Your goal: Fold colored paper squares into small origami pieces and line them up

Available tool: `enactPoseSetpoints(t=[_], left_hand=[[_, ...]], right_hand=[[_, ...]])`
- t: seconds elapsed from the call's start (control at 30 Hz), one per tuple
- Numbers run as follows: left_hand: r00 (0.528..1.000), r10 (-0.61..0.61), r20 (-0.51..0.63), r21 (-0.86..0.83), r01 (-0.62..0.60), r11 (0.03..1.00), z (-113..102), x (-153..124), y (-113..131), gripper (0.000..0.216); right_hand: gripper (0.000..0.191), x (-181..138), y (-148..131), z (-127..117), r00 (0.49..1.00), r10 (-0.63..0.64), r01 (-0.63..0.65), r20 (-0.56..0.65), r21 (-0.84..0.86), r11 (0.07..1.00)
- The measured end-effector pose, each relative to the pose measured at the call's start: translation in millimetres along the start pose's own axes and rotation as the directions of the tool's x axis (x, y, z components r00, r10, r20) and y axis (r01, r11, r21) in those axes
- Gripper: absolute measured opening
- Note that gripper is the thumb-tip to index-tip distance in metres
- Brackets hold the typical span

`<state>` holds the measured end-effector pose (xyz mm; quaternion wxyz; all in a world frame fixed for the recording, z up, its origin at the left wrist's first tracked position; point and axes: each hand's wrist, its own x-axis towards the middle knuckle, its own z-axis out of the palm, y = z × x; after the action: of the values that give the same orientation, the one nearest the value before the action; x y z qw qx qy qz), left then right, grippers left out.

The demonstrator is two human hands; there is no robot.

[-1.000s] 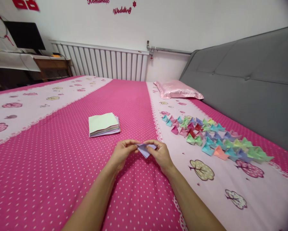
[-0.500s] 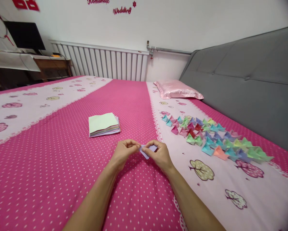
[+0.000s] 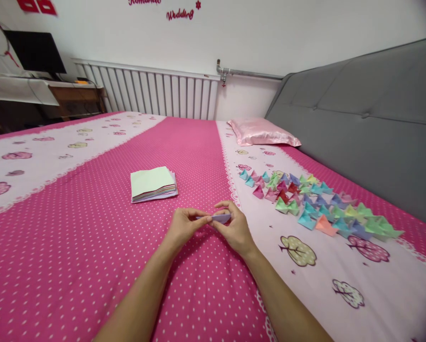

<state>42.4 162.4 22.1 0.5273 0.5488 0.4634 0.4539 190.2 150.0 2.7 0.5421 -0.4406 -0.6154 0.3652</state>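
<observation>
Between my two hands is a small piece of folded lavender paper [image 3: 221,218], seen nearly edge-on above the bed. My left hand [image 3: 184,229] pinches its left end between thumb and fingers. On the other side, my right hand [image 3: 234,229] grips the paper with thumb below and fingers curled behind it; the fingers hide part of it. A stack of coloured paper [image 3: 153,184], pale green on top, lies beyond my left hand. Several folded paper boats [image 3: 307,221] in many colours stand in rows to the right of my right hand.
A pink dotted bedspread [image 3: 102,247] with pale printed bands covers the bed. At its far right lies a pink satin pillow [image 3: 262,132], beside a grey padded headboard [image 3: 362,95]. A white radiator [image 3: 148,90] runs along the wall; a monitor [image 3: 36,53] stands on a desk at left.
The lavender paper has turned from showing a hanging corner and flat face to lying nearly edge-on. My fingers have shifted along it; the stack and boats stay put.
</observation>
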Motion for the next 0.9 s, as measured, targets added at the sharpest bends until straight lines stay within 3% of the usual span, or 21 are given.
enactPoseSetpoints(t=[0.1, 0.3, 0.5, 0.67, 0.9], left_hand=[[0.999, 0.034, -0.013, 0.031, -0.033, 0.999, 0.4, 1.2, 0.5, 0.011], [0.996, 0.049, -0.08, -0.028, -0.051, 0.998, -1.2, -0.2, 2.0, 0.011], [0.996, -0.002, -0.087, -0.14, -0.01, 0.99, -2.5, -1.5, 1.0, 0.014], [0.999, -0.045, -0.006, -0.174, 0.044, 0.984, -1.9, -1.6, -0.3, 0.02], [0.998, -0.065, 0.026, -0.077, 0.067, 0.995, -0.3, 0.0, -3.1, 0.023]], right_hand=[[0.033, -0.2, -0.8, 0.8, 1.0, -0.005, 0.006, -0.007, 0.014, 1.0], [0.061, 0.1, -3.2, 1.8, 0.998, 0.02, -0.011, -0.054, 0.168, 0.986], [0.044, 2.3, 0.9, 1.1, 0.996, 0.088, -0.082, -0.01, 0.272, 0.959], [0.033, 4.3, 3.0, 1.1, 0.992, 0.12, -0.121, 0.025, 0.324, 0.938], [0.045, 1.8, 1.5, 1.2, 0.979, 0.164, -0.19, 0.122, 0.258, 0.947]])
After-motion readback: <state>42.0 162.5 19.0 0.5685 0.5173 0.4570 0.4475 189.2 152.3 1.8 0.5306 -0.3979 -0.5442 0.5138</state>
